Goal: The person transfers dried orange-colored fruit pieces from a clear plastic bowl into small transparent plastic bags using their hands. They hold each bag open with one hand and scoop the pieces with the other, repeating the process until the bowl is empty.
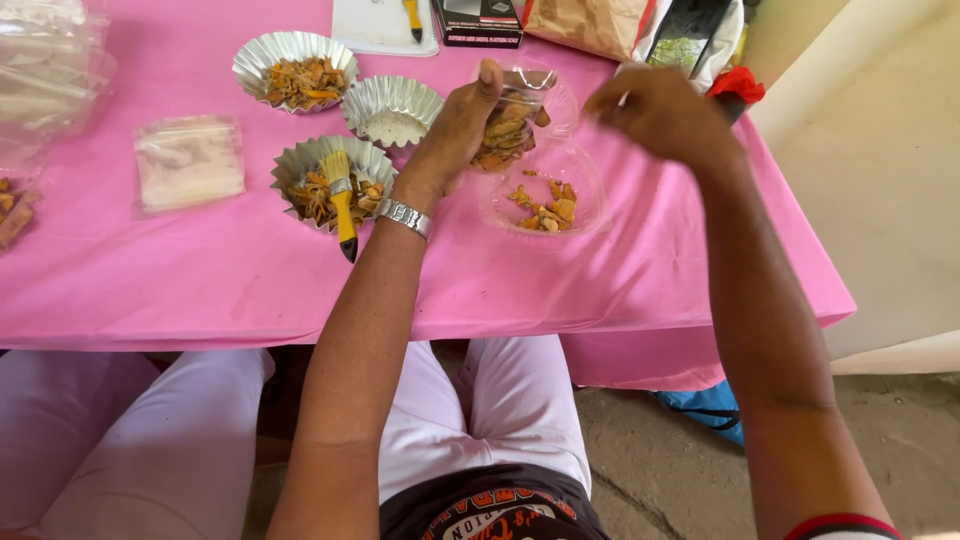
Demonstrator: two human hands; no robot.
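Observation:
My left hand grips a clear plastic clamshell container, tilted, with orange-brown snack pieces inside. Its open half rests on the pink tablecloth and holds more orange-brown pieces. My right hand hovers just right of the container with fingers curled and pinched; whether it holds a piece is hidden. A silver watch is on my left wrist.
Three fluted foil cups stand left of my hand: one with snack mix, one with white grains, one with a yellow-handled brush in it. A clear bag, stacked clear lids, a black box, a brown paper bag.

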